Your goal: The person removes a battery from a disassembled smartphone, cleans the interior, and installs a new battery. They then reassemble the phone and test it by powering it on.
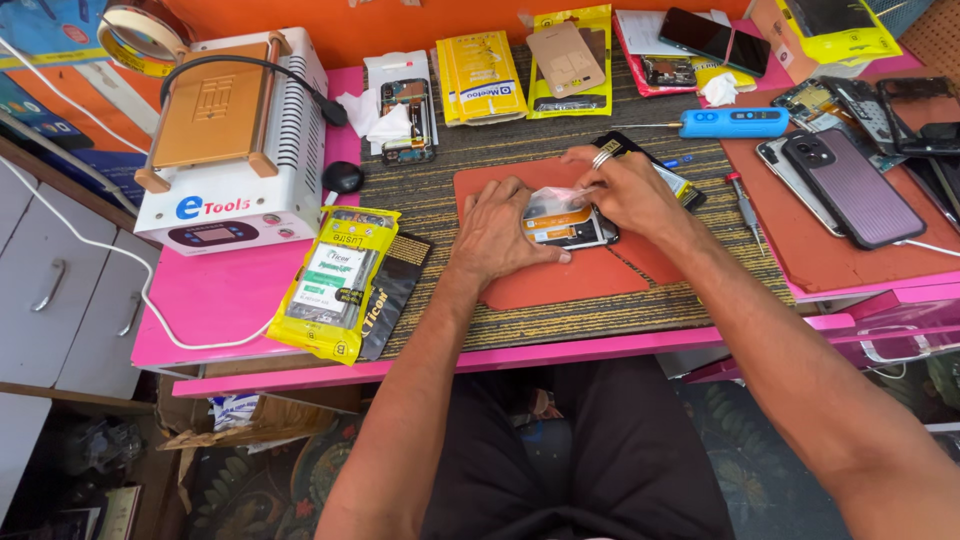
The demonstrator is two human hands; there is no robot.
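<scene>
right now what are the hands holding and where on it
Both hands are on an opened phone lying on the red mat. The left hand steadies its left end; the right hand pinches a clear film at its top edge.

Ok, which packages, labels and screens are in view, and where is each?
Yellow flat pouch: desk's left front, beside a black pouch.
Two yellow pouches and: back centre, rectangular.
Small display: front of the white box machine, far left.
Dark phone: screen up, back right.
</scene>
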